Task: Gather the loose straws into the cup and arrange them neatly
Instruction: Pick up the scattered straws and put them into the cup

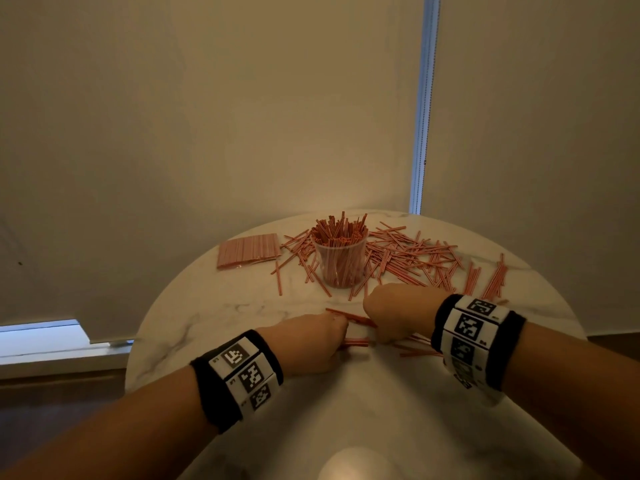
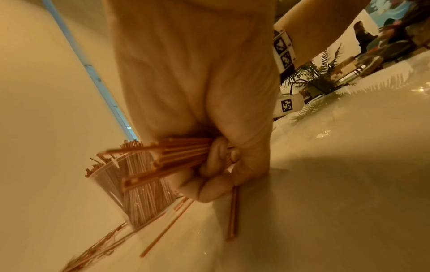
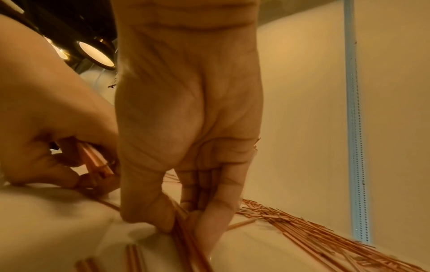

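Note:
A clear plastic cup [image 1: 341, 263] packed with red-and-white straws stands at the back of the round marble table [image 1: 214, 327]. Loose straws [image 1: 412, 252] lie scattered around it, mostly to its right. My left hand [image 1: 313, 341] grips a bundle of straws [image 2: 184, 154] in curled fingers, low over the table in front of the cup. My right hand [image 1: 391, 311] is just to its right, its thumb and fingers pinching several straws [image 3: 186, 237] against the tabletop. A few more straws [image 1: 355, 342] lie between and under the two hands.
A flat pack of straws [image 1: 247, 252] lies left of the cup. The wall stands right behind the table. A potted fern [image 2: 318, 81] and a small marker card [image 2: 286, 105] sit on another surface far to the right in the left wrist view.

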`<action>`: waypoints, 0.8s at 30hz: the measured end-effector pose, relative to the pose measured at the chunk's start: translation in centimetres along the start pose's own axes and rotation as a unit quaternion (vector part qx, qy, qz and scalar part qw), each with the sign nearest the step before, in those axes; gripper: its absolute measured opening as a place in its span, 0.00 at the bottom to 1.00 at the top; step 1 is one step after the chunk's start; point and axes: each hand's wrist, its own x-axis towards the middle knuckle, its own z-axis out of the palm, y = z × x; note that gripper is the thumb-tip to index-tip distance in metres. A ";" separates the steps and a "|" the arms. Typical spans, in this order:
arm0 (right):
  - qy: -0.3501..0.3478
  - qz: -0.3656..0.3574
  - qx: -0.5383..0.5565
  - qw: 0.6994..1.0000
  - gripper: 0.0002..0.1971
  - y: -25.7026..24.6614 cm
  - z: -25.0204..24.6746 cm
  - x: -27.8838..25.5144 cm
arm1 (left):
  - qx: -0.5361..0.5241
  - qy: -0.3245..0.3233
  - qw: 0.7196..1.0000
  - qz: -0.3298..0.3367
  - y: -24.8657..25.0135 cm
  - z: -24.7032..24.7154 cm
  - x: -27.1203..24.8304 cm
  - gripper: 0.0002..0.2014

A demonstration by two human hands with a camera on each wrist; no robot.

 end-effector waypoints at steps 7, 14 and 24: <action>0.045 0.030 0.139 0.989 0.07 3.2 -0.4 -1.0 | 0.001 -0.003 1.000 -0.023 -0.4 -0.3 0.0 0.17; 0.161 0.045 0.270 0.948 0.06 5.5 -1.2 -2.1 | -0.033 0.024 0.999 -0.004 0.0 0.0 0.1 0.16; 0.266 0.054 0.415 0.868 0.03 5.8 -1.6 -3.4 | -0.055 0.033 0.997 -0.033 0.6 -0.7 1.0 0.11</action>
